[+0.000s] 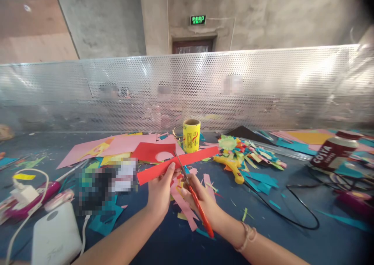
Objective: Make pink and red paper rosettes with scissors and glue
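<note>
Pinched in my left hand [160,191] is a long red paper strip [193,157], which slants up to the right above the table. My right hand [201,200] is closed around the orange handles of a pair of scissors [187,177]. The blades point up and away and cross the strip near its middle; whether they are parted I cannot tell. Behind the strip lies a larger red paper sheet [147,152] with a rounded cut-out. Pink paper scraps [185,210] lie below my hands. A yellow cardboard tube [191,136] stands upright just beyond.
A yellow glue gun [232,167] trails a black cord on the right, beside piled paper scraps [257,152]. A Costa bottle [336,152] stands tilted in view farther right. At left are a white power bank [57,234] and cables. A perforated metal panel [131,86] borders the table's back.
</note>
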Available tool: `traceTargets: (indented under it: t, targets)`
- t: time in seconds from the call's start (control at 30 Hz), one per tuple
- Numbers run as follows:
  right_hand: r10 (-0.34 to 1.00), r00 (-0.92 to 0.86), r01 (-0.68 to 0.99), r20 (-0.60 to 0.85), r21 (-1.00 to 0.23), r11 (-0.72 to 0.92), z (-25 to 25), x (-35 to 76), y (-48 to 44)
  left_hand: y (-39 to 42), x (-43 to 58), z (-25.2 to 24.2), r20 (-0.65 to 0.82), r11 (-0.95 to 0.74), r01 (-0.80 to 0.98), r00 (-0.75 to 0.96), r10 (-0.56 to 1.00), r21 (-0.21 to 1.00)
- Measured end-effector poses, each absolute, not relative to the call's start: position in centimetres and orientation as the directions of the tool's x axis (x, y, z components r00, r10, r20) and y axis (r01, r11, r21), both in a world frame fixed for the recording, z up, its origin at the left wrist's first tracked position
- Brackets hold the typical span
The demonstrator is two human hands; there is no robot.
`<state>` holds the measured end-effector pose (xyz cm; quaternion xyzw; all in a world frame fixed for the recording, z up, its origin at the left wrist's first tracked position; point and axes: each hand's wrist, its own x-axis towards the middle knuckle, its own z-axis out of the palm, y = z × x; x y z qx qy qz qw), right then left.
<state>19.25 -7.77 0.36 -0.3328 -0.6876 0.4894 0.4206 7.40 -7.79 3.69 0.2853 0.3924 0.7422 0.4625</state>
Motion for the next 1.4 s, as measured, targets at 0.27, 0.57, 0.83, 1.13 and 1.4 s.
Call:
traceTargets:
  t: [0.27,0.57,0.83,1.13,1.4]
  targets:
    - [0.88,-0.387,0.053,0.275,-0.946,0.319,-0.4,19.1,-7.7,-7.6,7.5,3.6,0.058,-0.254,-0.471,-0.392,0.918,0.845]
    - [0.874,-0.364,0.15,0.321,-0.906,0.396,0.3,19.2,-7.4,-7.5,7.6,3.6,0.038,-0.238,-0.462,-0.401,0.915,0.854]
    - [0.918,-0.326,0.134,0.226,-0.95,0.281,1.0,19.0,-7.7,-7.3,7.4,3.6,0.042,-0.242,-0.481,-0.39,0.92,0.843]
    - [0.922,-0.307,0.098,0.236,-0.956,0.277,1.2,19.0,-7.6,-7.1,7.4,3.6,0.042,-0.243,-0.467,-0.399,0.916,0.85]
    - [0.916,-0.318,0.089,0.244,-0.954,0.285,1.8,19.3,-8.1,-7.3,7.4,3.1,0.015,-0.193,-0.451,-0.37,0.929,0.871]
